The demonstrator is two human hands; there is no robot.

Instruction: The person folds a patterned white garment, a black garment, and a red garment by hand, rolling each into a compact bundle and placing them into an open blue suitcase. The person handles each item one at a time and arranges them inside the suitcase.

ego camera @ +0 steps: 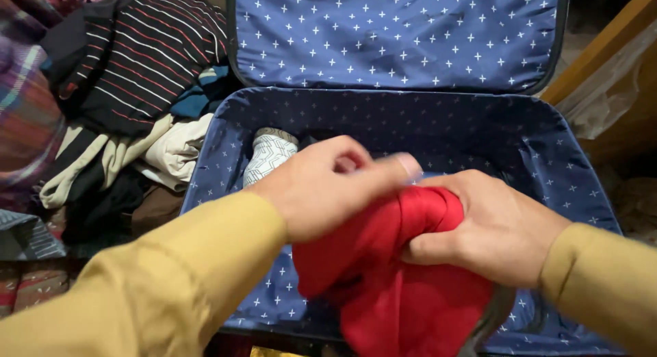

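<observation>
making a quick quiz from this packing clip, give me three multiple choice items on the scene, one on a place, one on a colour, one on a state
1. Where does the rolled white patterned cloth lie?
A. in the suitcase's back left corner
B. on the clothes pile
C. on the raised lid

2. What colour is the garment in both hands?
A. blue
B. red
C. white

3. How is the suitcase?
A. zipped shut
B. open, lid raised
C. lying upside down

Answers:
1 A: the white cloth sits inside the suitcase, at its far left corner.
2 B: the left hand and right hand grip a red garment.
3 B: the lid stands up, showing its starred blue lining.
</observation>
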